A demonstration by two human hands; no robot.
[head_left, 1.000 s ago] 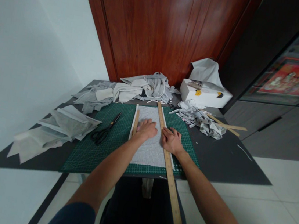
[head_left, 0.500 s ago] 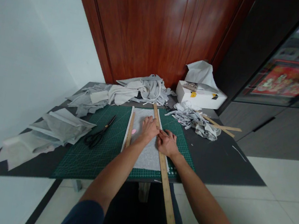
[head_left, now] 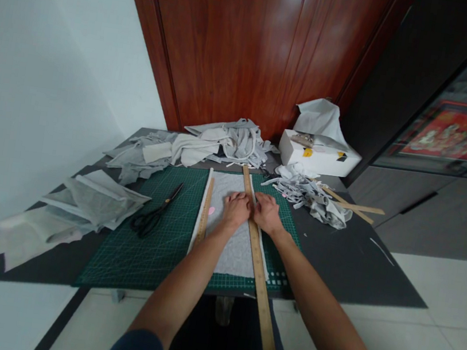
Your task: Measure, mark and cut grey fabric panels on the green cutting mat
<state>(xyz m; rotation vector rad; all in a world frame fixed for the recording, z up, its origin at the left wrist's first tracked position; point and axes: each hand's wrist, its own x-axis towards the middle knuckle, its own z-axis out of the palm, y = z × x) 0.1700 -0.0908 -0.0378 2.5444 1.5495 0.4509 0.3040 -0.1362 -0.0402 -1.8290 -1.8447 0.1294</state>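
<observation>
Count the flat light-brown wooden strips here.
4 visible. A long strip runs along the right of the grey fabric rectangle; a shorter strip lies along its left; a third strip and fourth strip cross beside the pale fabric scraps at right. Scraps may hide more.

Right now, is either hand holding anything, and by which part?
The left hand and right hand are at opposite edges of the long ruler, toward its far end; whether they grip or merely press cannot be told.

There are four wooden strips (head_left: pixel 261 292), one mat (head_left: pixel 125 264) (and one scissors (head_left: pixel 148 222)).
</observation>
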